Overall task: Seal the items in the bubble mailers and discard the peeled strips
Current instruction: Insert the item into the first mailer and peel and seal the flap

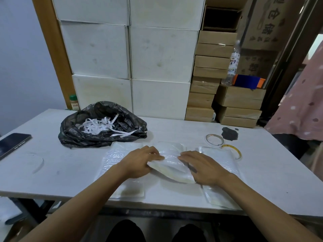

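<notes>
Because both hands press down on the same bubble mailer (172, 167), the package lies pinned near the middle of the table's near edge, tilted so that one end points toward the near right. The left hand (139, 160) lies flat with its fingers spread on the mailer's left end, and the right hand (202, 167) lies flat on its right side; neither is closed around anything, and both look to be smoothing a folded flap so that the adhesive takes. Whether a strip is yet to be peeled from this one I cannot tell. Under and beside the left forearm a stack of mailers (120, 165) rests toward the near edge, and another pile (222, 165) sits to the right, probably kept either side so that unsealed and sealed pieces stay apart, though which is which is unclear. The black bag (103, 124) stands open toward the far left of the table, within easy reach, holding a tangle of white peeled strips (97, 125). Two tape rolls (214, 139) lie toward the far right, and a phone (13, 142) rests at the left edge, clear of the work.
</notes>
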